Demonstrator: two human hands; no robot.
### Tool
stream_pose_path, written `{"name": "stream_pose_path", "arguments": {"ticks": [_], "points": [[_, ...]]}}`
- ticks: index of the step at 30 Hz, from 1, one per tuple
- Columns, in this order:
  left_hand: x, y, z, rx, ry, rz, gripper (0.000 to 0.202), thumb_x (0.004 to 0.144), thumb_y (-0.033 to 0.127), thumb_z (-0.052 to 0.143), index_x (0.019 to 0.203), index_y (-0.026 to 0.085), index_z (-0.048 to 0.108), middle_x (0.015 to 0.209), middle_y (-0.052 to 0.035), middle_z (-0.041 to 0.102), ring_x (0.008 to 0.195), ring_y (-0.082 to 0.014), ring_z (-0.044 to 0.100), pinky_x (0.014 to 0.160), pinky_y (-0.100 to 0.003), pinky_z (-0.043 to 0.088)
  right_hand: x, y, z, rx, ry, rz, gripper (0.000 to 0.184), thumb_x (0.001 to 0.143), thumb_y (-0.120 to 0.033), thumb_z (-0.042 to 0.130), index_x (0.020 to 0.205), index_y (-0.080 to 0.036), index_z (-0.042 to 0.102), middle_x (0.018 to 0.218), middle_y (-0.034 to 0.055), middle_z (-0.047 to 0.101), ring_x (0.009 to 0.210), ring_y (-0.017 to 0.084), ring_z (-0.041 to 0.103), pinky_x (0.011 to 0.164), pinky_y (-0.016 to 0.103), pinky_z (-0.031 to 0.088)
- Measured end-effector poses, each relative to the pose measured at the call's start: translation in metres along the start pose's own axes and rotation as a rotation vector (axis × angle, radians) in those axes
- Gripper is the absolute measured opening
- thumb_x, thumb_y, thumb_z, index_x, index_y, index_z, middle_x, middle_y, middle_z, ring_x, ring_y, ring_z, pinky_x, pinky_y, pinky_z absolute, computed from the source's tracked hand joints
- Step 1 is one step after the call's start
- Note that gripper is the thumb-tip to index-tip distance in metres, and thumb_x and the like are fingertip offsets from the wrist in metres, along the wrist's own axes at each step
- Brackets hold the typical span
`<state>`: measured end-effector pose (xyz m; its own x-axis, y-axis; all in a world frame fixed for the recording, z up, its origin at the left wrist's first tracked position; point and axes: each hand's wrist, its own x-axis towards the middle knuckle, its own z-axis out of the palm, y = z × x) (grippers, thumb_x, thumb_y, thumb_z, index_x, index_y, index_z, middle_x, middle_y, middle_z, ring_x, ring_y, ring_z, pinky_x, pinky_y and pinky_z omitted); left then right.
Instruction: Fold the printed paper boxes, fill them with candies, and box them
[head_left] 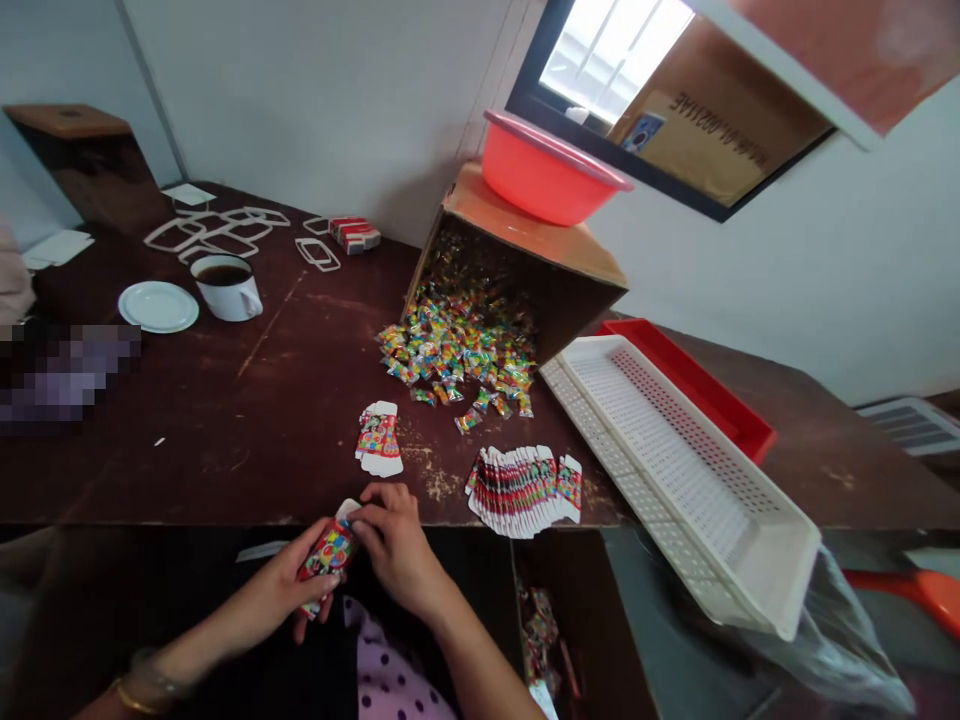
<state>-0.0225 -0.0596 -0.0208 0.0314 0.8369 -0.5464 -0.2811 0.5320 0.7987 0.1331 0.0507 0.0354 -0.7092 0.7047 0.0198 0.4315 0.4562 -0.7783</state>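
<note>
Remotely, I saw the left hand [287, 575] with its fingers wrapped round a small printed carton [332, 550], in front of the cardboard box [589, 258] and left of it. The right hand [396, 537] had bent fingers at the carton's white flap [347, 507], though I couldn't tell whether they pinched it. Wrapped candies [459, 345] spilled from the box's mouth; flat cartons [519, 490] lay fanned before it, a white basket [679, 460] to its right.
</note>
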Motion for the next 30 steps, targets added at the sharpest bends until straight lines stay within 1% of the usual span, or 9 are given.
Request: {"name": "stream_pose_path", "arguments": {"ticks": [4,8,11,15,17,19,22,26,30], "points": [[-0.005,0.024,0.004,0.013,0.036,0.043,0.079,0.075,0.063,0.069,0.136,0.02,0.045,0.069,0.0008,0.069,0.06,-0.0207,0.063,0.043,-0.026,0.047,-0.004,0.0,0.003,0.148,0.132,0.073,0.018,0.091,-0.012,0.06,0.098,-0.025,0.071,0.108,0.0029,0.06,0.106,0.018,0.052,0.098,0.036,0.037],[-0.01,0.039,0.005,0.025,0.083,0.022,0.061,0.083,0.072,0.048,0.09,0.016,0.072,0.059,-0.0025,0.069,0.058,-0.022,0.062,0.048,-0.029,0.051,-0.008,-0.002,0.008,0.292,0.099,0.019,0.016,0.093,-0.022,0.057,0.095,-0.025,0.073,0.117,0.004,0.057,0.109,0.019,0.053,0.1,0.038,0.04],[-0.011,0.041,0.005,-0.021,0.087,0.031,0.057,0.087,0.067,0.046,0.081,0.016,0.073,0.065,-0.0048,0.071,0.062,-0.0227,0.063,0.047,-0.028,0.05,-0.009,0.007,0.016,0.718,0.139,0.159,0.026,0.088,-0.035,0.062,0.113,-0.026,0.067,0.115,0.0046,0.056,0.079,0.012,0.058,0.075,0.029,0.052],[-0.01,0.04,0.002,-0.031,0.053,0.027,0.044,0.082,0.056,0.061,0.096,0.017,0.074,0.08,-0.0072,0.075,0.075,-0.0266,0.065,0.053,-0.031,0.053,-0.005,0.018,0.029,1.145,-0.146,0.418,0.047,0.069,-0.036,0.079,0.112,-0.021,0.064,0.088,-0.0003,0.06,0.054,0.007,0.05,0.049,0.019,0.046],[-0.009,0.04,-0.001,-0.005,0.111,0.027,0.042,0.071,0.05,0.072,0.099,0.019,0.075,0.088,-0.0069,0.075,0.081,-0.0285,0.065,0.059,-0.034,0.054,-0.002,0.015,0.028,1.031,-0.162,0.351,0.037,0.07,-0.034,0.079,0.103,-0.02,0.069,0.084,-0.0004,0.061,0.059,0.009,0.055,0.052,0.02,0.049],[-0.007,0.04,-0.005,0.001,0.178,0.022,0.041,0.065,0.045,0.075,0.098,0.02,0.076,0.091,-0.0066,0.075,0.082,-0.0292,0.065,0.062,-0.036,0.055,0.0,0.006,0.022,0.755,-0.092,0.153,0.023,0.079,-0.032,0.072,0.099,-0.021,0.073,0.09,0.0017,0.064,0.073,0.012,0.061,0.067,0.025,0.054],[-0.004,0.041,-0.007,-0.061,0.181,0.007,0.037,0.071,0.046,0.068,0.095,0.019,0.077,0.089,-0.0087,0.075,0.085,-0.0314,0.065,0.065,-0.04,0.056,0.005,-0.007,0.008,0.462,-0.077,-0.107,0.025,0.093,-0.03,0.058,0.11,-0.024,0.074,0.105,0.0055,0.067,0.097,0.015,0.064,0.089,0.029,0.051],[-0.005,0.042,-0.011,-0.113,0.074,0.066,0.035,0.082,0.042,0.061,0.104,0.019,0.077,0.098,-0.0099,0.076,0.095,-0.032,0.065,0.073,-0.041,0.055,0.012,-0.01,-0.001,0.456,-0.036,-0.05,0.023,0.092,-0.035,0.062,0.108,-0.025,0.075,0.1,0.0042,0.07,0.092,0.015,0.066,0.085,0.027,0.052],[-0.009,0.039,-0.017,0.04,-0.016,0.104,0.035,0.081,0.039,0.069,0.111,0.023,0.075,0.089,-0.0043,0.075,0.078,-0.0245,0.065,0.079,-0.038,0.052,0.012,-0.001,0.007,0.473,0.014,0.031,0.023,0.09,-0.038,0.063,0.099,-0.022,0.077,0.094,0.0047,0.072,0.085,0.015,0.068,0.077,0.026,0.055]]}}
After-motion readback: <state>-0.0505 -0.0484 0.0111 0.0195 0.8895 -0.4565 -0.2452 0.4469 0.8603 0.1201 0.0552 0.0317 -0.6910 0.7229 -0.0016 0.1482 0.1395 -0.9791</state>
